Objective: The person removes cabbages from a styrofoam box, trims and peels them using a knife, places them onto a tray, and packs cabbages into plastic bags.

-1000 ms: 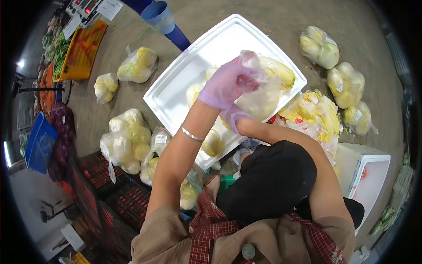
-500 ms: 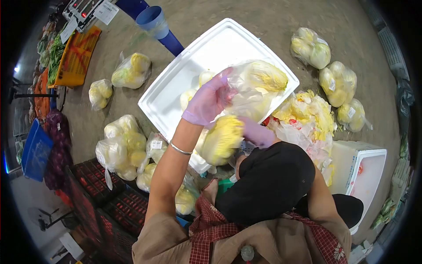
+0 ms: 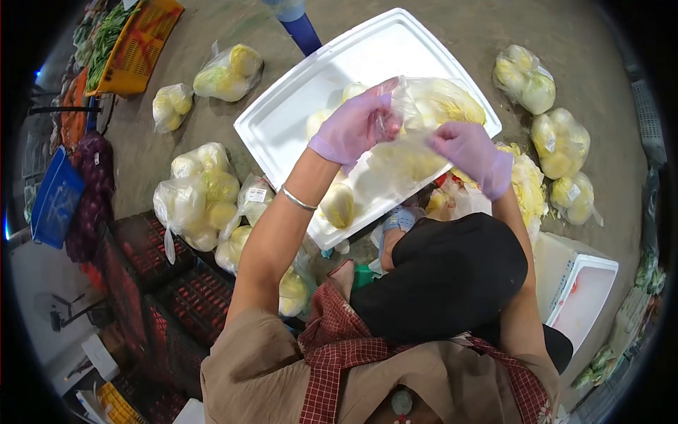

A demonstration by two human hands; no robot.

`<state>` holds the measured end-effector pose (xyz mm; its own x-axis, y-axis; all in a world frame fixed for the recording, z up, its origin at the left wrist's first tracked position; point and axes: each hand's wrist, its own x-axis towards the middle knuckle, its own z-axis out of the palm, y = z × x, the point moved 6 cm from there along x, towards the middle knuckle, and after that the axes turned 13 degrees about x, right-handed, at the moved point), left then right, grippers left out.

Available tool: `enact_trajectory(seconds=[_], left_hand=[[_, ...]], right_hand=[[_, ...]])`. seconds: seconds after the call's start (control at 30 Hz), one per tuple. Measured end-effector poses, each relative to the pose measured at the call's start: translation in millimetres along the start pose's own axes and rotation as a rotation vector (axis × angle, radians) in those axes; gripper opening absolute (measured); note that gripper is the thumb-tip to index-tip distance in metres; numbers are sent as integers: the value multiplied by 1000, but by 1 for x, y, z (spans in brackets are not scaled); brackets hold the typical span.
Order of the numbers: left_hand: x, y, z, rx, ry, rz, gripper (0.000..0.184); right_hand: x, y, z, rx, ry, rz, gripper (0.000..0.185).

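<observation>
My left hand (image 3: 361, 126), in a thin purple glove, is closed on the gathered edge of a clear plastic bag (image 3: 388, 169). My right hand (image 3: 470, 152), gloved alike, pinches the other side of this bag. Through the film show pale yellow napa cabbages, one of them (image 3: 455, 106) at the bag's far right. The bag is over a white foam tray (image 3: 328, 74). A loose napa cabbage (image 3: 337, 205) lies at the tray's near edge, and more cabbages (image 3: 319, 124) lie partly hidden behind my left hand.
Bagged cabbages stand on the floor left (image 3: 201, 187) and right (image 3: 561, 141). Trimmed leaves (image 3: 526, 184) are heaped beside my knee, near a white foam box (image 3: 583, 283). Black crates (image 3: 187, 304) stand at lower left. An orange basket (image 3: 141, 49) of green vegetables is at upper left.
My right hand, beside a blurred cabbage low in front of me before, has risen to the bag and pinches it. That cabbage has left its former spot. The whole view has shifted slightly.
</observation>
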<state>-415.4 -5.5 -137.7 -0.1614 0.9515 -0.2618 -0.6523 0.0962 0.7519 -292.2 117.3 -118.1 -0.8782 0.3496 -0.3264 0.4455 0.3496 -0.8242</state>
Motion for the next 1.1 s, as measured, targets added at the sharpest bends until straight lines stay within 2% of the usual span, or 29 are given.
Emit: enact_trajectory(seconds=[0.07,0.13,0.2,0.27,0.33,0.37,0.47,0.5,0.57,0.6,0.63,0.7,0.77,0.83,0.9,0.93,1.0,1.1], left_hand=[[2,1,-9,-3,58,-13,48],[-2,1,-13,14,108,-32,47],[-5,8,-14,49,146,-26,46],[-6,4,-12,48,141,-57,44],[-8,-1,-13,27,172,-98,42],[-10,-5,-14,9,204,-128,41],[-16,-11,-17,-28,239,-171,38],[-18,-15,-19,-41,273,-183,37],[-23,-19,-20,-19,345,-162,33],[-24,-20,-21,-44,347,-147,33],[-26,-21,-24,-71,352,-128,33],[-29,-24,-29,-118,358,-94,33],[-30,-29,-29,-150,355,-63,35],[-29,-38,-28,-240,288,-28,35],[-29,-42,-19,-308,277,-9,35],[-30,-46,-15,-343,295,-16,35],[-32,-57,-11,-412,327,-34,34],[-37,-76,-17,-437,292,8,36]], right_hand=[[-11,-20,36,148,-276,-100,24],[-22,-43,91,150,-814,-3,23],[-11,-6,160,-182,-694,-551,33],[-20,1,217,-559,-458,-1199,47],[-19,49,287,-1270,-147,-1577,50],[-17,30,274,-619,-448,-1387,49],[2,35,300,-774,-368,-1209,43],[27,42,322,-418,-491,-867,40],[25,12,257,-296,-740,-383,51],[21,-8,221,-224,-781,-247,57],[14,-23,190,-125,-770,-197,63],[1,-5,156,317,-497,-560,67],[-14,2,105,472,-685,-154,70],[-21,-3,40,659,-509,-176,69],[-15,8,1,684,-209,-110,74],[-7,19,-11,549,-37,13,75],[5,8,-15,18,285,-452,60],[39,-7,0,-35,-204,143,44]])
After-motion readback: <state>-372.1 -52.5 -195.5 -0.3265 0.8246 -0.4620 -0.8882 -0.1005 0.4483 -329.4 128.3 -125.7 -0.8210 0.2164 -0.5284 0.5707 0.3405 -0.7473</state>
